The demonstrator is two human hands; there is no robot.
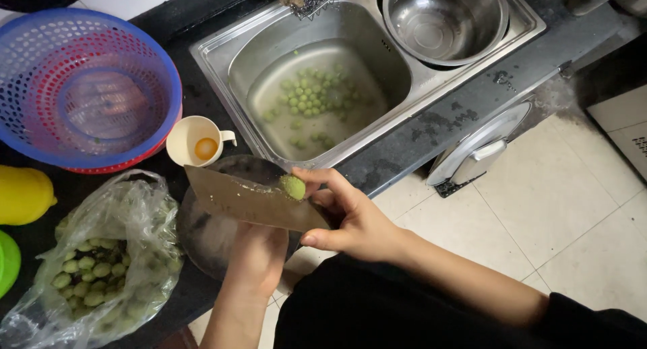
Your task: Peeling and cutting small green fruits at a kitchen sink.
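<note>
Right hand (pixel 350 221) grips a cleaver (pixel 249 202) near the handle end, blade flat and pointing left; thumb and fingers (pixel 317 177) pinch a small round green fruit (pixel 293 186) against the blade's upper edge. Left hand (pixel 256 254) sits under the blade, mostly hidden by it; can't tell whether its fingers are spread or curled. Both hands are over a round dark bowl (pixel 209 238) at the tabletop (pixel 404 150) edge.

Left of the bowl: clear plastic bag (pixel 114 254) open, holding more green fruits. Behind it: cream cup (pixel 192 138) with something orange inside, next to stacked blue and red colanders (pixel 84 86). Sink basin (pixel 323 93) holds water with green fruits scattered in it; steel bowl (pixel 441 22) sits in the second basin. Yellow container (pixel 23 194) at far left. A metal lid (pixel 482 143) leans against the cabinet below, above the tiled floor (pixel 559 214).
</note>
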